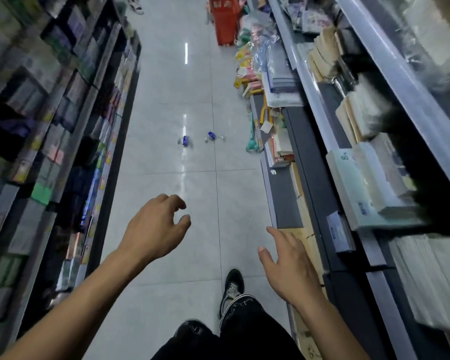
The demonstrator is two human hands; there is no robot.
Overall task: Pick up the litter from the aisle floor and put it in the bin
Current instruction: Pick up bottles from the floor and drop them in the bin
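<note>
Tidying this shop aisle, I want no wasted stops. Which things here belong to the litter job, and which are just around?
Job: two crumpled blue wrappers and small pale scraps on the grey tiled floor; empty hands.

Just around: red plastic basket, stocked shelves. No bin shows.

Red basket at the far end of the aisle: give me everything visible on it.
The red basket looks like plastic, with slotted openings near its rim and ribbed sides. It stands upright on the pale tiled floor at the aisle's far end, close against the packaged goods spilling from the right-hand shelving. Its top is cut off by the frame edge, so contents cannot be seen. Neither hand is near it.
</note>
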